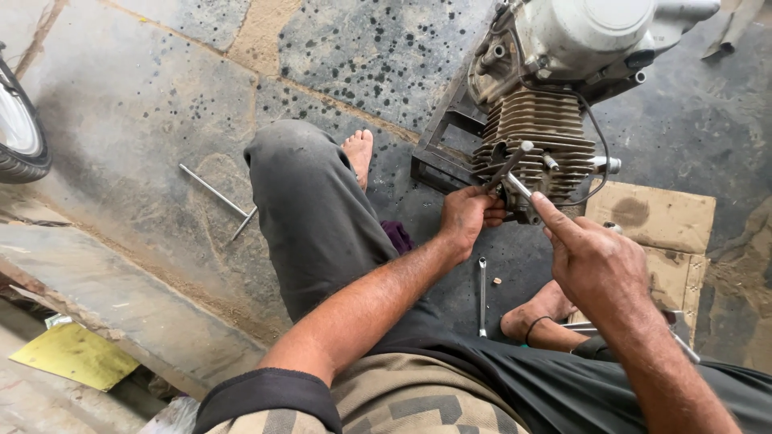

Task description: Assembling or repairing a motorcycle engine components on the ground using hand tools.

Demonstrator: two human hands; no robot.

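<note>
Head view, centre-right: grey finned metal engine block [535,137] on stone floor. Left hand [465,217] clenched round steel T-handle wrench [515,173], seated at cyl. head; right hand [599,261] pinching its bar. Fastener appears still in. Lower centre: slim spanner [482,293] lying loose; left: spare T-wrench [219,197].

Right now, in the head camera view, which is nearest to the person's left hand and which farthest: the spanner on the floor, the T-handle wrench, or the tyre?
From the left hand:
1. Spanner, on the floor just below the hand, between the legs.
2. T-handle wrench, on the stone floor to the left, past the knee.
3. Tyre, at the far left edge.
</note>
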